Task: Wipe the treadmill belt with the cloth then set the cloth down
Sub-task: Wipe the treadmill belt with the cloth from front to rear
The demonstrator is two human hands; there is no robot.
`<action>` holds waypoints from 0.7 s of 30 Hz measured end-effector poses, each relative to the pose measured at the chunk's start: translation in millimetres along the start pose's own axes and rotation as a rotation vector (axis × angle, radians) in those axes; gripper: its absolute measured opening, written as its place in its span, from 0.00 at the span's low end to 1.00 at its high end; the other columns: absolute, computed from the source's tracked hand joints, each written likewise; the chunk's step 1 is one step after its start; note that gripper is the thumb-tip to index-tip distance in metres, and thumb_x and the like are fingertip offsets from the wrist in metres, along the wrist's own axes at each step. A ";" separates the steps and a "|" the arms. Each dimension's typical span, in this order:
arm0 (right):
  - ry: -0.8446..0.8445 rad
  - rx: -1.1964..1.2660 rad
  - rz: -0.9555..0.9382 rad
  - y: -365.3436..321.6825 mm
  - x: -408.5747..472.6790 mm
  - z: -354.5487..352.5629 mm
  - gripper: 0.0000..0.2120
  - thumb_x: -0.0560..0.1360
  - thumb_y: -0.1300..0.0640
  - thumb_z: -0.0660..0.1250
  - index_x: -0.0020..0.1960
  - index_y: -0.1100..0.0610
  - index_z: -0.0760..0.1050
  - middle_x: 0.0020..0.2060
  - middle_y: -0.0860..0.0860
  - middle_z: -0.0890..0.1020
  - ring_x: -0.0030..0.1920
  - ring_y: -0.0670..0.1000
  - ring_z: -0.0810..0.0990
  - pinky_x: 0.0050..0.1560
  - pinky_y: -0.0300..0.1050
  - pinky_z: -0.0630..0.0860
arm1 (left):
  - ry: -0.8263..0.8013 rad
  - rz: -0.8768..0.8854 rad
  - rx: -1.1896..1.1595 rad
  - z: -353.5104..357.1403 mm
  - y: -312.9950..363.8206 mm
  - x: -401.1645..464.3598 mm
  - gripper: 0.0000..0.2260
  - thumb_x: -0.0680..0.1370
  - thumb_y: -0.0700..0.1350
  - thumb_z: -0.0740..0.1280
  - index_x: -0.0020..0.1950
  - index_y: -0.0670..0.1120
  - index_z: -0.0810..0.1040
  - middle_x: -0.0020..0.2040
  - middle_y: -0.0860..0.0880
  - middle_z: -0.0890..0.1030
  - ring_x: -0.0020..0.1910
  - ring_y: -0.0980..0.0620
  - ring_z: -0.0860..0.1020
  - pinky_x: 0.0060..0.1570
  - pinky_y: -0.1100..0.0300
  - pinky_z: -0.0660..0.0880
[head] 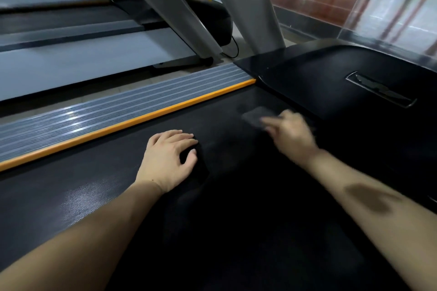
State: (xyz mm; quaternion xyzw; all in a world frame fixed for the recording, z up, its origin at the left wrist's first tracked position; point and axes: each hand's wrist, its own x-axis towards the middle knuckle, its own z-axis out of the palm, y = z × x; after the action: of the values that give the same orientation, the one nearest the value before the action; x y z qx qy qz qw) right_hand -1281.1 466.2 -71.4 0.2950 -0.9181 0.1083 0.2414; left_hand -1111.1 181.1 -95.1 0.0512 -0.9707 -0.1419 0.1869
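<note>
Both bare forearms reach forward over the black belt (99, 186) of a treadmill. The left hand (169, 159) lies palm down on the belt, fingers spread and lightly curled, grasping nothing. The right hand (289, 136) is motion-blurred; its fingers press on a dark grey cloth (256, 116) that lies flat on the belt near the front, just before the black motor cover (331, 82). Whether the fingers pinch the cloth or only press it cannot be told through the blur. An orange strip (132, 123) borders the belt on the left, touching the ribbed grey side rail (118, 104) beyond it. A grey upright (248, 2) rises behind the cover. A second treadmill (82, 59) stands to the left.
</note>
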 end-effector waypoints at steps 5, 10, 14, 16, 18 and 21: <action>-0.012 -0.162 0.307 22.1 10.1 4.7 0.13 0.75 0.53 0.68 0.59 0.49 0.82 0.44 0.60 0.78 0.42 0.63 0.75 0.46 0.52 0.71 | 0.016 0.014 -0.029 -0.2 0.1 1.3 0.21 0.77 0.59 0.56 0.61 0.55 0.83 0.64 0.59 0.81 0.69 0.55 0.73 0.68 0.50 0.66; -0.091 0.138 -0.042 -66.6 -39.3 -21.7 0.12 0.73 0.55 0.73 0.55 0.48 0.83 0.44 0.60 0.78 0.40 0.63 0.75 0.45 0.51 0.76 | -0.044 -0.016 0.033 -2.8 4.2 -0.6 0.23 0.76 0.59 0.54 0.62 0.55 0.82 0.66 0.58 0.80 0.70 0.55 0.74 0.68 0.51 0.71; -0.089 0.076 -0.077 -22.2 -21.8 -11.8 0.12 0.77 0.53 0.66 0.59 0.47 0.81 0.46 0.57 0.78 0.40 0.61 0.75 0.44 0.51 0.74 | -0.137 -0.108 0.065 -5.9 20.2 -2.0 0.26 0.77 0.61 0.50 0.68 0.57 0.78 0.72 0.59 0.74 0.76 0.58 0.66 0.77 0.51 0.59; -0.031 -0.043 0.089 21.4 1.4 -5.4 0.13 0.77 0.53 0.65 0.59 0.48 0.82 0.48 0.57 0.78 0.40 0.63 0.76 0.46 0.52 0.74 | -0.127 -0.179 0.060 -7.5 37.7 -5.6 0.25 0.78 0.61 0.50 0.68 0.57 0.78 0.73 0.59 0.74 0.77 0.56 0.64 0.76 0.48 0.55; -0.029 -0.088 0.266 40.3 11.6 -2.7 0.13 0.77 0.52 0.65 0.60 0.49 0.81 0.51 0.57 0.77 0.43 0.63 0.75 0.47 0.51 0.71 | -0.072 -0.183 0.047 -6.1 59.9 -16.9 0.23 0.78 0.60 0.53 0.65 0.57 0.79 0.71 0.58 0.76 0.74 0.54 0.67 0.72 0.49 0.58; -0.030 -0.140 0.267 7.1 3.6 -10.1 0.11 0.75 0.53 0.69 0.56 0.50 0.82 0.48 0.58 0.77 0.41 0.62 0.75 0.45 0.52 0.71 | -0.035 -0.171 0.001 4.3 80.9 -36.3 0.17 0.80 0.58 0.57 0.63 0.58 0.79 0.69 0.58 0.76 0.72 0.51 0.69 0.68 0.51 0.59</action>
State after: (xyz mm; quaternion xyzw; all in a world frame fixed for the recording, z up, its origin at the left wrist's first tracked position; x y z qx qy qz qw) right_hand -1284.1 473.6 -61.2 0.1542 -0.9580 0.0707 0.2313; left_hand -1082.9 264.9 -87.7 0.1315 -0.9660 -0.1579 0.1572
